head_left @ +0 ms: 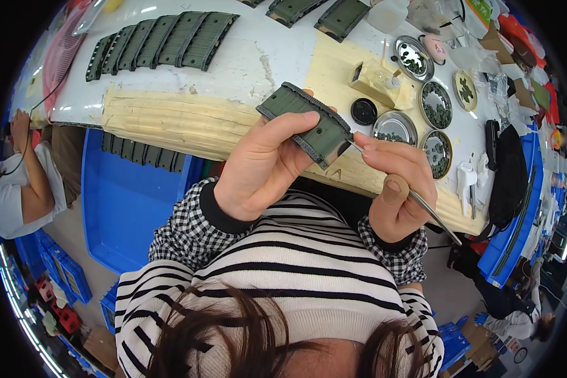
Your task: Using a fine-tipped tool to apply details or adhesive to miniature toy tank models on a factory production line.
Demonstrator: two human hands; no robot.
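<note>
My left hand (258, 164) grips a dark green curved model panel (302, 129) with ribbed edges and small holes, thumb on its upper face. My right hand (402, 183) is closed on slim metal tweezers (433, 214), their tip at the panel's right end. A tan wrap covers the right thumb's tip. Whether the tweezers' tip holds a small part is too small to tell. Right of the panel are round metal dishes of small green parts, among them a near dish (395, 129) and a fuller one (436, 106). A round black lid (363, 111) lies beside them.
A row of similar green panels (170, 41) lies at the far left of the white table (246, 53). A yellowish block (378, 82) stands by the dishes. Below the table's left edge is a blue bin (129, 208) with more panels. Another person's arm (34, 170) is at far left.
</note>
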